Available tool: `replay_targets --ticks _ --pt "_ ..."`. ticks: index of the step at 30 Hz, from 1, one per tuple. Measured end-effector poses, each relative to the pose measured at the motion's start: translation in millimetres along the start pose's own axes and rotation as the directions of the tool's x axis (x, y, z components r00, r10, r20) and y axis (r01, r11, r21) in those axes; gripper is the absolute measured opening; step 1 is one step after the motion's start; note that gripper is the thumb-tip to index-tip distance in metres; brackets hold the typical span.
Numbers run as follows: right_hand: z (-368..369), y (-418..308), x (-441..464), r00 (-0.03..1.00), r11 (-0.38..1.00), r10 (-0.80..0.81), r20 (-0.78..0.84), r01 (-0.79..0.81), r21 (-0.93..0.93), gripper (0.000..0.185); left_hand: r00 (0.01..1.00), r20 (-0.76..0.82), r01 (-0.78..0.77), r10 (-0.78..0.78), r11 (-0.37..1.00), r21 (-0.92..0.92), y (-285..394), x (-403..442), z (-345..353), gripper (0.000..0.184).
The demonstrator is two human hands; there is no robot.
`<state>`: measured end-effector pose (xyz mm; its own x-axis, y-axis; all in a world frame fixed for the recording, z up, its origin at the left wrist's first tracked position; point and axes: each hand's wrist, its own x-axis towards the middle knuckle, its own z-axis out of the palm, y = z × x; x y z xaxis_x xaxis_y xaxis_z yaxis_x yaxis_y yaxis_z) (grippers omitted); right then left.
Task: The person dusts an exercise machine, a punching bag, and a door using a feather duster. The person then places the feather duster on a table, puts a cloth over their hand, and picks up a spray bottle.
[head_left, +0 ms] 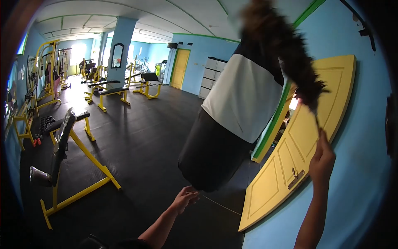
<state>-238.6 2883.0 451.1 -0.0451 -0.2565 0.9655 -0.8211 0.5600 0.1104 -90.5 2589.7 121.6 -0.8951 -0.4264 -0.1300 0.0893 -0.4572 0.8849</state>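
A large punching bag [242, 97], black with a broad white band, hangs tilted in the middle of the view. My left hand [185, 199] is at its rounded bottom end, fingers bent and seemingly touching it; whether they grip anything is unclear. On the right, my right hand [322, 159] is closed around the thin handle of a dark feather duster [296, 60]. The duster points up and to the left, its feathers in front of the bag's upper part, and its top end is blurred.
A yellow door [304, 137] stands open against the blue wall at the right. Yellow-framed benches [81, 149] and other gym machines stand on the black floor [145, 137] to the left. Grey lockers [210, 74] are behind the bag. A person [53, 79] is at the far left.
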Motion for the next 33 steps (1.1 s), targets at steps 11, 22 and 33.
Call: replay_targets --ticks 11,22,33 --pt "11 -41 -42 0.787 0.948 -0.299 0.540 0.307 0.078 0.032 0.970 -0.208 -0.165 0.127 0.970 -0.177 12 -3 -38 0.067" --pt "43 -29 -39 0.823 0.940 -0.342 0.454 0.296 0.171 0.044 0.959 -0.240 -0.185 0.148 0.973 -0.140 31 -20 -44 0.074" --pt "56 -19 18 0.988 0.990 -0.136 0.075 0.132 0.048 0.039 0.987 -0.104 -0.129 0.123 0.990 -0.055 9 -17 -35 0.086"
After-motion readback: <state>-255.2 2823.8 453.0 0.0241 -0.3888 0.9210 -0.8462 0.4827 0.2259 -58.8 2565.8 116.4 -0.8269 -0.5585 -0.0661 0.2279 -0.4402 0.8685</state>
